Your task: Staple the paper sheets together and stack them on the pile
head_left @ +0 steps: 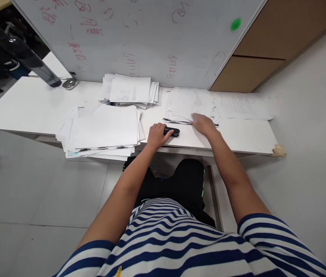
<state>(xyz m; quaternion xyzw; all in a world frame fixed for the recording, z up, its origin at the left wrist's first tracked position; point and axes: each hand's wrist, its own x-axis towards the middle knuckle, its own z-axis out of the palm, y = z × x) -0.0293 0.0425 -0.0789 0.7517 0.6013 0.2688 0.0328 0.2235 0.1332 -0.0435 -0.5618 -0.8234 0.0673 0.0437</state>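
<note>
My left hand (156, 135) is closed round one end of a black stapler (173, 132), which lies near the desk's front edge. To its right, my right hand (203, 124) pinches the near edge of a paper stack (190, 102), with fingers on top and the thumb at the edge. A dark strip shows under that edge. Left of my left hand, a large pile of paper (105, 127) overhangs the front of the desk. Behind it sits a smaller pile of printed sheets (130, 88).
A whiteboard (151, 34) with red writing stands along the back of the white desk (21, 104). A dark bottle (40, 67) and a computer mouse (69, 83) are at the left. Another printed sheet (242, 105) lies at right, near the wall (310, 115).
</note>
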